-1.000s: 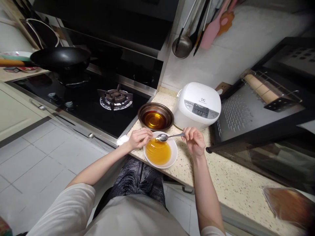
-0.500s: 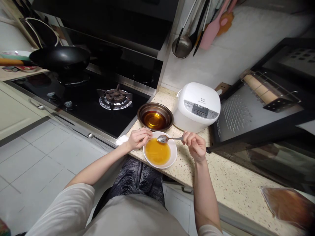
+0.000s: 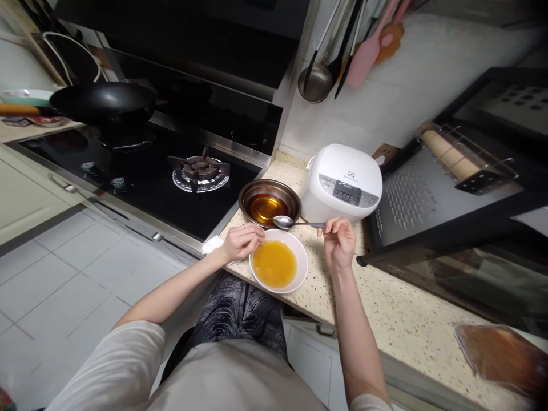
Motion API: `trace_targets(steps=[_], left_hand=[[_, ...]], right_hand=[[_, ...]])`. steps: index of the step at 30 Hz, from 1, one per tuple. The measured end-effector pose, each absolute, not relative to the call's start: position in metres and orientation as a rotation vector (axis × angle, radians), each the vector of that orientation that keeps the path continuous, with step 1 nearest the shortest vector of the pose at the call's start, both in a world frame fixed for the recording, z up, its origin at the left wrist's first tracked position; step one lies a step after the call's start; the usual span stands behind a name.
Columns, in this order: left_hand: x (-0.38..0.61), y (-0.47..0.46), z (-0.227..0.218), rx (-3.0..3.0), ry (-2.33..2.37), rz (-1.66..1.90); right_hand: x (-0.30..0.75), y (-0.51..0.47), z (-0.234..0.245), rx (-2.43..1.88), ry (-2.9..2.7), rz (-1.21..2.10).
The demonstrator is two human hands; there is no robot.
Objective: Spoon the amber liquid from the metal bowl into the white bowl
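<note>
We note 2 bowls on the counter [image 3: 402, 302]. Right hand [image 3: 339, 242]: fingers pinched shut on the handle of the spoon [image 3: 282, 222], whose head overlaps the near rim of the metal bowl [image 3: 245, 200]; contact we cannot tell. Left hand [image 3: 243, 242]: fingers bent at the rim of the white bowl [image 3: 303, 268], grip uncertain. The rice cooker [image 3: 342, 162] crowds the space just beyond the right hand. Wok [image 3: 103, 100] handle cut off at left; packet [image 3: 505, 355] at lower right blurred, contents unclear to us.
</note>
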State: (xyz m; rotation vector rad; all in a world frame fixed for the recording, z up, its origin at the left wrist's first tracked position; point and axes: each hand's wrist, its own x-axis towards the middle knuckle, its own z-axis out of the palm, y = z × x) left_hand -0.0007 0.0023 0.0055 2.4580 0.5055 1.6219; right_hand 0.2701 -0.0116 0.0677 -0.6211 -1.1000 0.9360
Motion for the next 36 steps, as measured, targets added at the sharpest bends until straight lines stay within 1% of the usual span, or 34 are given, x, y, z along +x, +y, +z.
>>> trace_targets(steps=[5, 15, 25, 36], left_hand=[[-0.001, 0.003, 0.004, 2.470, 0.512, 1.612], [0.000, 0.002, 0.004, 2.448, 0.498, 1.624], [0.000, 0.003, 0.005, 2.452, 0.493, 1.625], [-0.001, 0.003, 0.004, 2.454, 0.487, 1.623]], right_hand=[[0.263, -0.001, 0.052, -0.715, -1.082, 0.951], [0.249, 0.016, 0.024, -0.819, -1.231, 1.026], [0.248, 0.021, 0.017, -0.862, -1.287, 0.990], [0.239, 0.018, 0.019, -0.822, -1.217, 1.112]])
